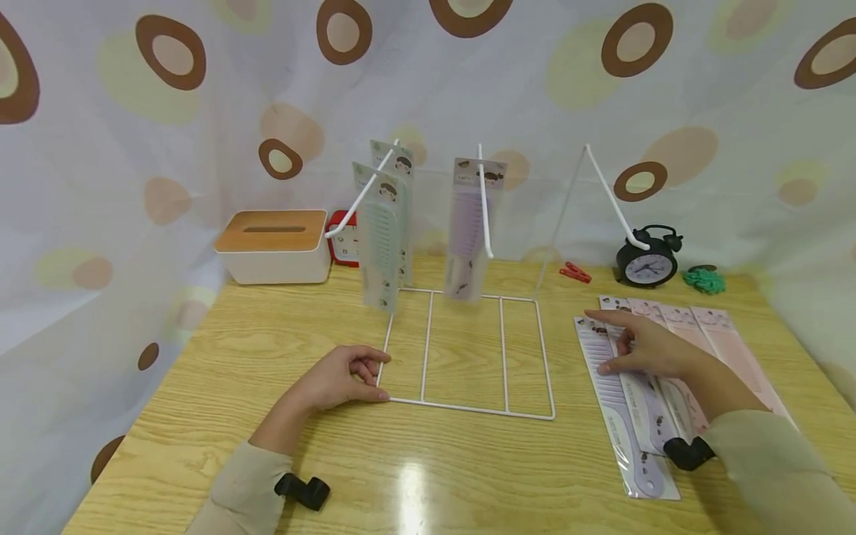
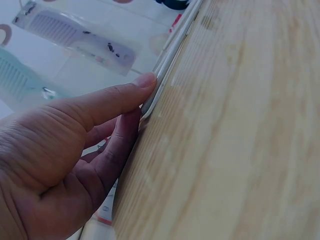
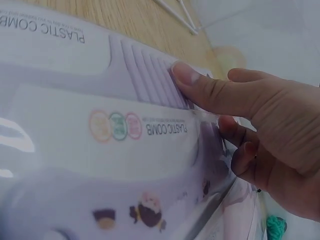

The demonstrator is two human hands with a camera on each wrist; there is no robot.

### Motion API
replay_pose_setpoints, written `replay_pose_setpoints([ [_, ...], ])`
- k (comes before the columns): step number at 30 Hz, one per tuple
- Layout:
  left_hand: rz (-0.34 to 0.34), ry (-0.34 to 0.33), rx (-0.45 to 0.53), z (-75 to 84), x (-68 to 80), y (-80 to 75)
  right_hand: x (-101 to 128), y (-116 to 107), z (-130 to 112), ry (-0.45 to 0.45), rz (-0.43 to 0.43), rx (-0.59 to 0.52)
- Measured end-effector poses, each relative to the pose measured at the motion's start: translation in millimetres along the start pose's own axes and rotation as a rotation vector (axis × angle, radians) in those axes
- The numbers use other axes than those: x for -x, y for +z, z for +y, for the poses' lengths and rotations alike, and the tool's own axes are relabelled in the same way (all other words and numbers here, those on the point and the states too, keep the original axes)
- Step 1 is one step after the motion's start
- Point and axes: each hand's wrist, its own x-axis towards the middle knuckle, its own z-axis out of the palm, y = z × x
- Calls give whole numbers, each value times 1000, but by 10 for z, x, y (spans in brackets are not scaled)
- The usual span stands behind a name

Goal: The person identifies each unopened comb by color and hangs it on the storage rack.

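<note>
My left hand [image 1: 332,380] pinches the front left corner of a white wire display rack [image 1: 468,407], thumb and fingers around the wire. Two packaged green combs [image 1: 381,241] hang from the rack's left hook, and one packaged purple comb [image 1: 466,230] from its middle hook. The right hook [image 1: 611,195] carries nothing. On the right, my right hand [image 1: 654,348] is over packaged purple combs [image 1: 618,416] lying on the table. Its thumb [image 3: 186,75] touches the teeth end of the leftmost pack, with the index finger stretched out near the top edge.
Packaged pink combs [image 1: 735,342] lie beside the purple ones. At the back stand a tissue box [image 1: 274,256] with a wooden lid, a red clock [image 1: 344,245] and a black alarm clock [image 1: 646,260]. A red clip [image 1: 575,273] and a green scrunchie [image 1: 704,280] lie nearby.
</note>
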Motion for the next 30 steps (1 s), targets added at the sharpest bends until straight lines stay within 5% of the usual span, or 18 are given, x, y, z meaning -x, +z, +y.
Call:
replay_pose_setpoints([
  [11,-3,2,5,-1,-6,-13,-153,115,-149,-76,120,102],
  [18,0,3,10,-18,-5,-13,-302,217,-291,-57,199,67],
  [30,1,1,-15,-28,-15,-4,-197,177,-273,-6,364,-252],
])
